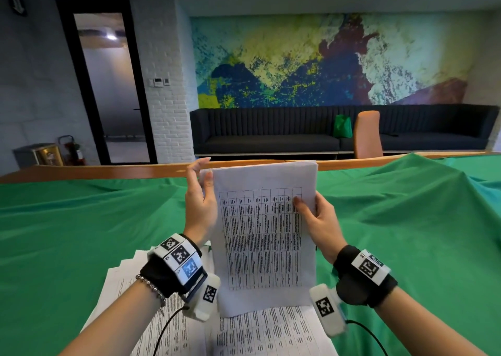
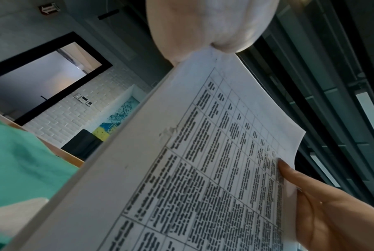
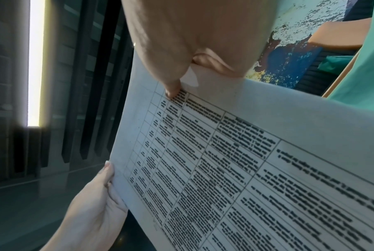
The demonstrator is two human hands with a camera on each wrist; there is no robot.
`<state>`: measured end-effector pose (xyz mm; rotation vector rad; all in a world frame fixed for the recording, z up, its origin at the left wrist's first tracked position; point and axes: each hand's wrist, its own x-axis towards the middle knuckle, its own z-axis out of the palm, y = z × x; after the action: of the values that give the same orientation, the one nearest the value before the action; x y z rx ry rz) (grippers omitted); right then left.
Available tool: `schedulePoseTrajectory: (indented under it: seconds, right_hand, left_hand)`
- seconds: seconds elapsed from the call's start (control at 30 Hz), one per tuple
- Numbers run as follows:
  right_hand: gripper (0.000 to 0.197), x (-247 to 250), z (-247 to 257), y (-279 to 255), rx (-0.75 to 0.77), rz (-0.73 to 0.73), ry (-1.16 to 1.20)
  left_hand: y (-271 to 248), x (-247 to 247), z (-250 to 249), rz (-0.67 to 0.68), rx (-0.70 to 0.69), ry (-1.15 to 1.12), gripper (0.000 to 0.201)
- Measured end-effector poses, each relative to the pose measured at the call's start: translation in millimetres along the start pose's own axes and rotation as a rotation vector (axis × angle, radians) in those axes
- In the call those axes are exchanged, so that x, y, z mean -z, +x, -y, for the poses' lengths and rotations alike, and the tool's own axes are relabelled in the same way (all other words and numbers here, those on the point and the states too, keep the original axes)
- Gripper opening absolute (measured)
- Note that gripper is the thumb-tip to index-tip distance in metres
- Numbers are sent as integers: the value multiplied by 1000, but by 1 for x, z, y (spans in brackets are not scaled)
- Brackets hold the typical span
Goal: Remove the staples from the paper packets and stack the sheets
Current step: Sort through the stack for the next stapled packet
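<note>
I hold a stack of printed sheets (image 1: 263,233) upright in front of me, its bottom edge resting on other papers (image 1: 271,334) on the table. My left hand (image 1: 200,204) holds the stack's left edge, thumb along the front and straight fingers behind. My right hand (image 1: 317,220) pinches the right edge, thumb on the printed table and fingers hidden behind. In the left wrist view the sheets (image 2: 203,169) run up to my left hand (image 2: 203,25), with the right hand (image 2: 331,212) at the far edge. The right wrist view shows the sheets (image 3: 246,169), my right thumb (image 3: 173,88) and left hand (image 3: 91,212). No staple shows.
A rumpled green cloth (image 1: 81,233) covers the table, whose wooden far edge (image 1: 108,170) shows beyond it. More loose sheets (image 1: 122,279) fan out at the near left under my left wrist. An orange chair (image 1: 367,136) and a dark sofa (image 1: 271,130) stand behind the table.
</note>
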<state>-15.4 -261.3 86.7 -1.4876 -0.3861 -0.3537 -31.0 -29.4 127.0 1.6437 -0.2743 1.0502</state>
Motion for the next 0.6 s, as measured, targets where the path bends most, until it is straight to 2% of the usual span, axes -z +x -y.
schedulePoseTrajectory:
  seconds: [0.07,0.2,0.33,0.47,0.6]
  right_hand:
    - [16,-1,1,0,-5,5,3]
    - [19,-1,2,1,-9,0,16]
    - [19,-2,4,2,-14,-12,23]
    - [21,-1,7,4,-10,-17,32]
    - [35,2,8,3,-4,-10,9]
  left_hand:
    - [0,1,6,23,68,-43,18]
    - [-8,2,14,86,238,-117,60]
    - [-11,-1,4,96,231,-137,40]
    - [-7,-4,0,48,219,-104,31]
    - [-8,-3,2,7,126,-38,16]
